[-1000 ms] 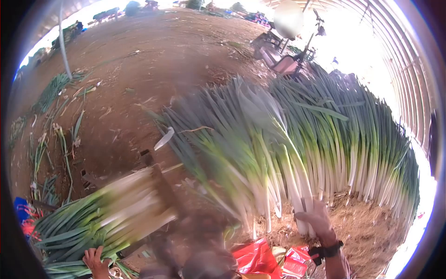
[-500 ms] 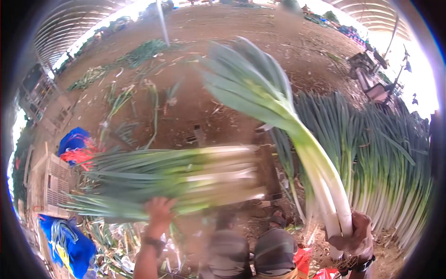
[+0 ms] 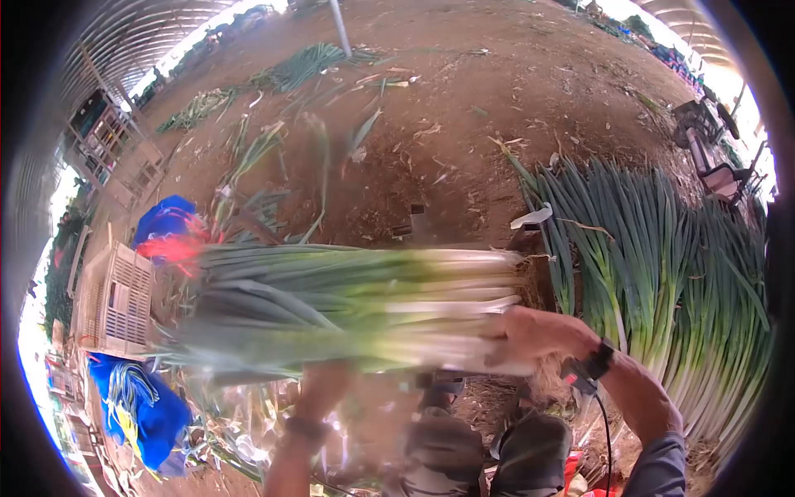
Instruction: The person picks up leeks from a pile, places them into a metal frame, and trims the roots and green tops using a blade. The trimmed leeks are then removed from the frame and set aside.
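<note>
A pile of leeks (image 3: 389, 286) lies crosswise in front of me, green leaves to the left and white stalks with roots to the right. My right hand (image 3: 542, 334) is closed round white stalk ends at the near right of the pile; its fingertips are blurred. My left hand (image 3: 327, 379) is at the pile's near edge, below the leaves. Motion blur and the leaves hide its fingers. A dense row of more leeks (image 3: 662, 265) leans at the right, roots down.
A plastic crate (image 3: 118, 290) stands at the left, with blue bags (image 3: 161, 422) below it and red ties (image 3: 170, 247) above. Leaf scraps (image 3: 306, 68) litter the dirt floor (image 3: 464, 99). My knees (image 3: 530, 451) are below the pile. A cart-like metal object (image 3: 712, 157) stands far right.
My right hand has swung left from the right side, bringing the raised leeks down onto the pile. My left hand has moved right and lower along its near edge. The view has shifted.
</note>
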The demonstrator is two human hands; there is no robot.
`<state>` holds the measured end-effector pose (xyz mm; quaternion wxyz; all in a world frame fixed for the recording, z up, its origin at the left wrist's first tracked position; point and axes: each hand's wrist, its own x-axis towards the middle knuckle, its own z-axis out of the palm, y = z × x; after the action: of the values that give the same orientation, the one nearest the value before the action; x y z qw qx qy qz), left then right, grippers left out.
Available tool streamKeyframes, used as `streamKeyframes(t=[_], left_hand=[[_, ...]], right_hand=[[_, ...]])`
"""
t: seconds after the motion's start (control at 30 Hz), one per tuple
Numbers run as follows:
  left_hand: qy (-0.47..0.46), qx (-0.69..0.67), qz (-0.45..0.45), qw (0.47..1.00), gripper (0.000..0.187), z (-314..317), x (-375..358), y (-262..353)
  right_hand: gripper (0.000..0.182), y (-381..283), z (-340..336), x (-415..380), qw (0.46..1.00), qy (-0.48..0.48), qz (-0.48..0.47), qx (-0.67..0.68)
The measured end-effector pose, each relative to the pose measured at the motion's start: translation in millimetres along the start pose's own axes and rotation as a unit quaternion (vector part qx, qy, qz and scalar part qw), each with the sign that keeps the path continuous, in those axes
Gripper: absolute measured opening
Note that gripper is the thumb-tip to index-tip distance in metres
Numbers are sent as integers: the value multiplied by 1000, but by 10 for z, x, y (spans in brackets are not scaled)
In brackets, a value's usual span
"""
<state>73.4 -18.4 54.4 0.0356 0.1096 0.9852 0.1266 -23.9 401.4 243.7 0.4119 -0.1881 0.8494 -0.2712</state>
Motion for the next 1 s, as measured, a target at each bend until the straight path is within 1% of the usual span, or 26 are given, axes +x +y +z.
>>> streamKeyframes(t=[0.07, 0.17, 0.2, 0.3, 0.33, 0.43, 0.47, 0.57, 0.6, 0.67, 0.77, 0.83, 0.87, 0.97, 1.0], left_hand=[[-37, 27, -1, 999, 54, -442, 130, 309], [-57, 55, -15, 997, 54, -697, 229, 529], [-42, 55, -17, 997, 57, -607, 211, 475], [-57, 20, -18, 998, 58, -638, 224, 472], [-50, 21, -26, 998, 57, -578, 208, 451], [-52, 28, -39, 997, 56, -506, 174, 407], [-37, 31, -31, 998, 56, -496, 163, 401], [-4, 16, 24, 1000, 55, -588, 203, 432], [-6, 3, 13, 1000, 54, -550, 193, 389], [0, 23, 11, 1000, 55, -483, 159, 353], [-5, 38, 6, 999, 58, -502, 149, 371], [-23, 31, -2, 999, 58, -545, 170, 405], [-11, 28, 9, 1000, 58, -536, 167, 393], [3, 40, 29, 999, 59, -485, 153, 345], [17, 56, 38, 998, 60, -507, 162, 379]], right_hand=[[52, 218, 0, 251, 998, 12, 51, -18], [46, 466, 53, 387, 982, 157, 9, 101], [40, 701, 92, 493, 959, 253, -124, 9], [32, 886, 89, 701, 898, 402, -126, -127], [18, 884, 89, 717, 860, 452, -144, -187], [24, 806, 333, 718, 858, 439, -144, -225], [28, 779, 441, 703, 857, 434, -144, -237], [26, 667, 761, 660, 907, 255, -194, -272], [24, 680, 858, 645, 897, 277, -196, -283], [21, 720, 1010, 654, 875, 318, -204, -303], [22, 654, 952, 622, 888, 284, -214, -292], [25, 813, 986, 704, 846, 323, -195, -377], [27, 897, 1021, 735, 822, 340, -185, -418], [33, 923, 812, 690, 870, 202, -66, -444], [37, 1003, 855, 660, 865, 219, -75, -444]])
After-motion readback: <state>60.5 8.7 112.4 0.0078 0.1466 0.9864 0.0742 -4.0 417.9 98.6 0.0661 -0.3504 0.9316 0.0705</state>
